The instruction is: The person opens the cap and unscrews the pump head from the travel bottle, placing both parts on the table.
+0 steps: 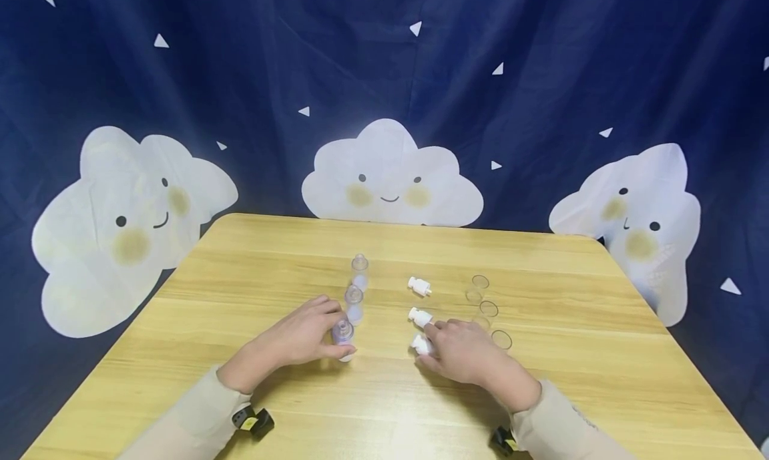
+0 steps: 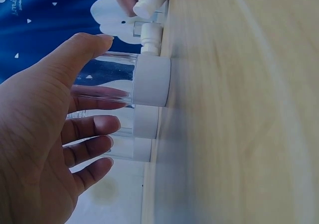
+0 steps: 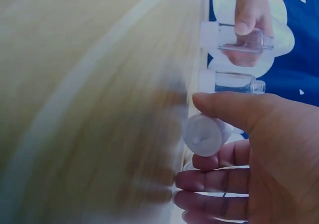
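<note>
My left hand (image 1: 303, 333) grips the nearest clear bottle (image 2: 112, 77), thumb on one side and index finger on the other. This bottle stands upright on its white base (image 2: 152, 80). Two similar bottles, the middle bottle (image 1: 354, 306) and the far bottle (image 1: 360, 273), stand in line behind it. My right hand (image 1: 465, 353) pinches the nearest white pump head (image 3: 203, 135) between thumb and index finger, and that piece is tilted in the left wrist view. Two more white pump heads, one in the middle (image 1: 419, 316) and one farther back (image 1: 419, 286), are on the table.
Several thin round outlines, seemingly clear caps (image 1: 489, 308), stand in a row right of the pump heads. All of this is on a wooden table (image 1: 384, 406). A dark blue curtain (image 1: 264, 79) with white clouds hangs behind the table's far edge.
</note>
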Demonstrator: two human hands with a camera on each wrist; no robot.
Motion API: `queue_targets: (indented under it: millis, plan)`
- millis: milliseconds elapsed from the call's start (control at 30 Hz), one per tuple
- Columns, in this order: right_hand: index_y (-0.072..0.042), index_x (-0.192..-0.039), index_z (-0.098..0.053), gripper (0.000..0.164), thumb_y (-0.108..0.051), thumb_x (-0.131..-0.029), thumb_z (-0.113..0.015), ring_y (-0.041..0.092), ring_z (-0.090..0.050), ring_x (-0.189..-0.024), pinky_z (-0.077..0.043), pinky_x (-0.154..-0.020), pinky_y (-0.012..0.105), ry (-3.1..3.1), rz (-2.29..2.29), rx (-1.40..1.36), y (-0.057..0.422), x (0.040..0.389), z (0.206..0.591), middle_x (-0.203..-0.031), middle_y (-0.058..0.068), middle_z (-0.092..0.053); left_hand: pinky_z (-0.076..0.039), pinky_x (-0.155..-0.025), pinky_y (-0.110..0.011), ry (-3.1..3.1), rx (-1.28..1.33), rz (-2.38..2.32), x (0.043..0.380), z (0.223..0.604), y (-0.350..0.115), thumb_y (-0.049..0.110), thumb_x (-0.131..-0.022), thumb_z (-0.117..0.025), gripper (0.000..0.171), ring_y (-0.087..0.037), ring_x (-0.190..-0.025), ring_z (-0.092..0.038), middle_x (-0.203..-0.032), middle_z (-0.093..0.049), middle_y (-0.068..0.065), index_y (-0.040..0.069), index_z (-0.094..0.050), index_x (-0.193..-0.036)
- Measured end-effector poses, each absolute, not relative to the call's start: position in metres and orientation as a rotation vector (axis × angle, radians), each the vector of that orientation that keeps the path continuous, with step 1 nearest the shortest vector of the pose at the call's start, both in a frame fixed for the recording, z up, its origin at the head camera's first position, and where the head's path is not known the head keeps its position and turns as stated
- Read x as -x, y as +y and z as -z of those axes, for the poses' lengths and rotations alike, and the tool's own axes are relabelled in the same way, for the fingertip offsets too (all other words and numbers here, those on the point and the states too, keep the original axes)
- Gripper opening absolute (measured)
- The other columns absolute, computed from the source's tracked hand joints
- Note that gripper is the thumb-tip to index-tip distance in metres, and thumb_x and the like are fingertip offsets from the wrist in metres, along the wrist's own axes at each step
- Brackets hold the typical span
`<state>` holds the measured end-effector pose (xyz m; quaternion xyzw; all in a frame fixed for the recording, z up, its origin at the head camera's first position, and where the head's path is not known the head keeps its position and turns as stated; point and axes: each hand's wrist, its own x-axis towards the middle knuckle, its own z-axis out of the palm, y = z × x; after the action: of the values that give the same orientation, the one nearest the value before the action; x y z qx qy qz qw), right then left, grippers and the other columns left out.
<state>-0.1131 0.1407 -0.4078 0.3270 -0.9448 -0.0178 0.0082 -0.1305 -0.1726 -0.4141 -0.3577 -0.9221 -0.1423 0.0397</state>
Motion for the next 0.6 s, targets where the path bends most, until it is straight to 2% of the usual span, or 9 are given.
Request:
queue_targets:
  millis: [167,400,600]
  plan:
    - [-0.010,-0.114,-0.064,0.048,-0.052,-0.091,-0.060,0.022,-0.064,-0.081,-0.054,-0.067,0.041,-2.885,0.057,-1.029,0.1413,0.1137,0.4128,-0.090,0.002,-0.064,-0.046,-0.090,-0.035,-2.819,1.096,0.444,0.1314,0.4145,-0.1722,0.057,-0.085,-0.067,0.042,-0.010,-0.097,-0.048,-0.101,-0.060,0.010,0.019,-0.068,-0.101]
    - [-0.008,-0.124,-0.061,0.056,-0.054,-0.095,-0.053,0.026,-0.066,-0.090,-0.055,-0.076,0.043,-2.849,0.108,-1.052,0.1412,0.1133,0.4158,-0.104,0.008,-0.067,-0.046,-0.089,-0.035,-2.825,1.085,0.443,0.1311,0.4135,-0.1725,0.057,-0.085,-0.068,0.044,-0.011,-0.097,-0.048,-0.102,-0.060,0.009,0.017,-0.069,-0.103]
    - [-0.008,-0.117,-0.062,0.050,-0.052,-0.096,-0.052,0.025,-0.065,-0.084,-0.056,-0.069,0.041,-2.786,0.165,-1.076,0.1399,0.1115,0.4164,-0.099,0.007,-0.066,-0.046,-0.088,-0.035,-2.819,1.098,0.451,0.1310,0.4133,-0.1727,0.058,-0.085,-0.067,0.044,-0.011,-0.097,-0.048,-0.102,-0.060,0.009,0.018,-0.069,-0.102]
